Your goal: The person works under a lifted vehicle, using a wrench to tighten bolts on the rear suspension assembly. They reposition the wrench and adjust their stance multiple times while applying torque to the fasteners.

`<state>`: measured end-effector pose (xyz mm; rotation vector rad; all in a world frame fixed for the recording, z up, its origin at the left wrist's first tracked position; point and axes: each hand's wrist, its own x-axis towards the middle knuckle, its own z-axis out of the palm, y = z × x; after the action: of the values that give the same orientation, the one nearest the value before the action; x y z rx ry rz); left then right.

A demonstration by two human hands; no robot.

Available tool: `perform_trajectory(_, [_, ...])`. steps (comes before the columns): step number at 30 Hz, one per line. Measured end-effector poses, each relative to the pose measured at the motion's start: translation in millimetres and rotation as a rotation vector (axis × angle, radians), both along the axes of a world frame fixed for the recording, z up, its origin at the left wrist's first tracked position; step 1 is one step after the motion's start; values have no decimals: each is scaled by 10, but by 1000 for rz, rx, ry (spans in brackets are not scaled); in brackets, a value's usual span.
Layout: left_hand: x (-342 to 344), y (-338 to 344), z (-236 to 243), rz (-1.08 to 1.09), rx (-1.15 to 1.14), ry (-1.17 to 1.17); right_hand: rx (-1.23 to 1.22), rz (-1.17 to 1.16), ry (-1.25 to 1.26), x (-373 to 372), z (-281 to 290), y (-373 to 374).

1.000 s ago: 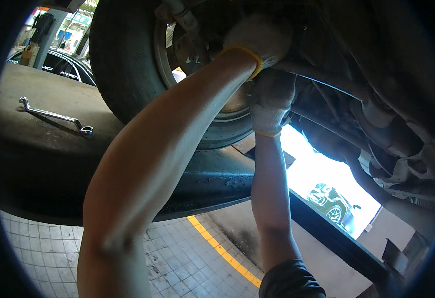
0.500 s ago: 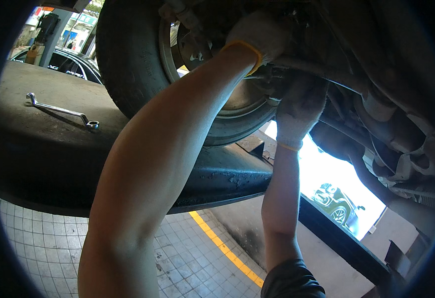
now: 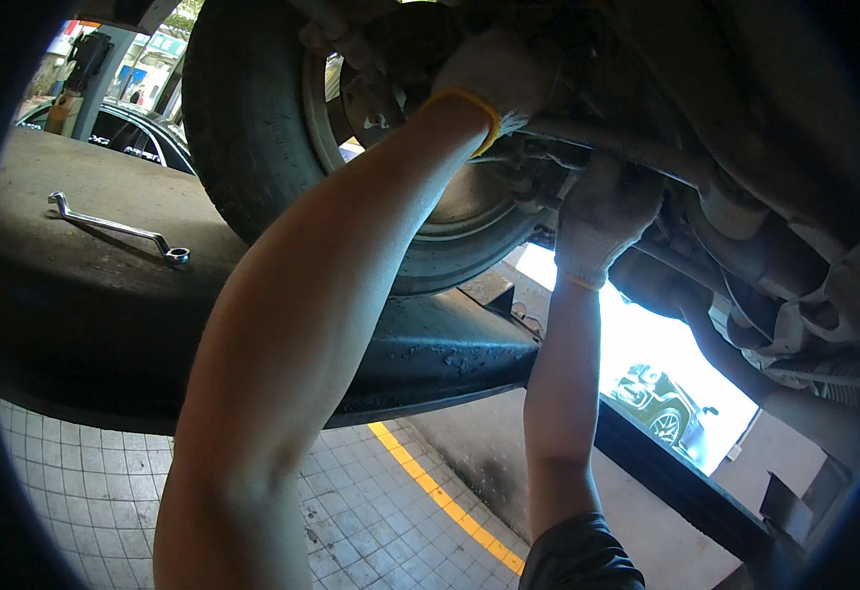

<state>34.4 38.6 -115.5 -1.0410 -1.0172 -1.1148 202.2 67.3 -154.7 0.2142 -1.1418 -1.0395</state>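
A raised car is seen from beneath. The gloved left hand [image 3: 497, 77] is closed on a part behind the wheel [image 3: 283, 128]; the right hand [image 3: 602, 211] is pressed to the underbody [image 3: 745, 147], its grip not discernible. A wrench [image 3: 115, 228] lies on the lift ramp [image 3: 86, 315], above tiled floor [image 3: 371, 511].

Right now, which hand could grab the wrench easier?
Probably the left hand: the wrench lies on the ramp on its side, while the right hand is farther away under the car.
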Motion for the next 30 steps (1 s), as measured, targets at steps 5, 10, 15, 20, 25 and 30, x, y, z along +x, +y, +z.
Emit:
perform_trajectory(5, [-2, 9, -18, -1, 4, -3, -155, -20, -84, 95, -12, -53])
perform_trajectory(10, [3, 21, -17, 2, 7, -11, 15, -46, -67, 81, 47, -131])
perform_trajectory(15, [20, 25, 12, 6, 17, -33, -192, -7, -55, 113, 23, -154])
perform_trajectory(20, [23, 3, 13, 4, 2, -17, -79, -166, -35, 146, 116, -86])
perform_trajectory(25, [21, -43, -46, -32, 34, 12, -10, 180, -111, -47, 120, 237])
perform_trajectory(30, [27, -86, -93, -187, 155, 64, 159, -338, 36, -486, -216, 556])
